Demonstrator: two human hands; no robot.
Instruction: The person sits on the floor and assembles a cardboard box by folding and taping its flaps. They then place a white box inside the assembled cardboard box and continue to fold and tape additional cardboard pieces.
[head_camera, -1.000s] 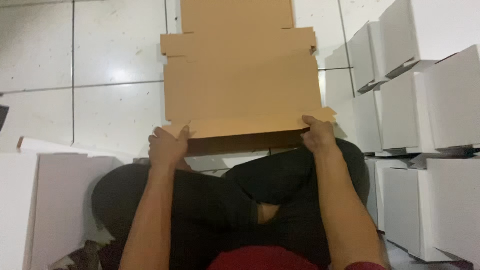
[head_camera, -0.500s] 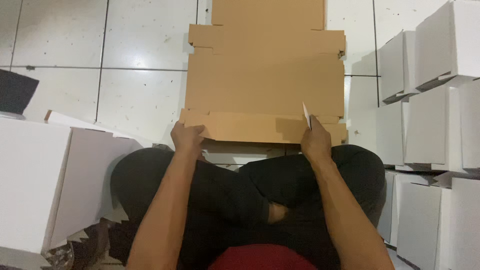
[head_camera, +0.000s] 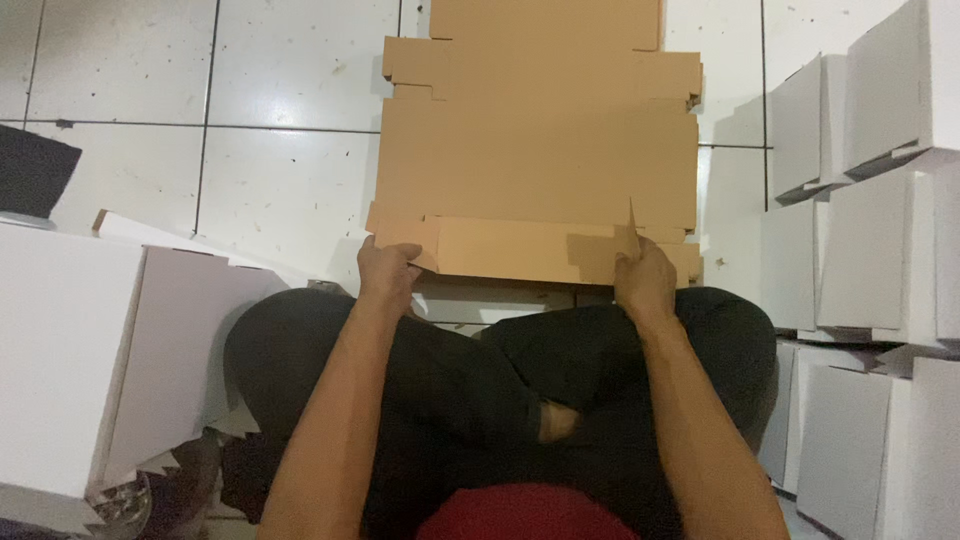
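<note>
— What sits nearest the camera?

— Crossed legs in dark trousers (head_camera: 450, 400), with both forearms reaching forward over them. The person sits on the floor.

— And the hands?

— The left hand (head_camera: 388, 275) is curled closed on the near left corner of a flat brown cardboard blank (head_camera: 535, 160), fingers wrapped over its folded front flap (head_camera: 510, 248). The right hand (head_camera: 645, 280) pinches the same flap near its right end, where a small tab of card stands up just beside the fingertips. Both hands are clamped on the card, well apart from each other.

— Where does the cardboard lie?

— Directly ahead of the knees, stretching away from the person across the white tiled floor (head_camera: 280, 130). Its near edge is bent up towards the hands; the far part lies flat, stepped in outline, and runs out of the top of the view.

— What is around it?

— On the left, a white box (head_camera: 55, 360) and a pale flat sheet (head_camera: 170, 350) leaning beside the knee. On the right, stacked white boxes (head_camera: 870, 230) stand close together. The floor tiles show grey grout lines and small specks.
</note>
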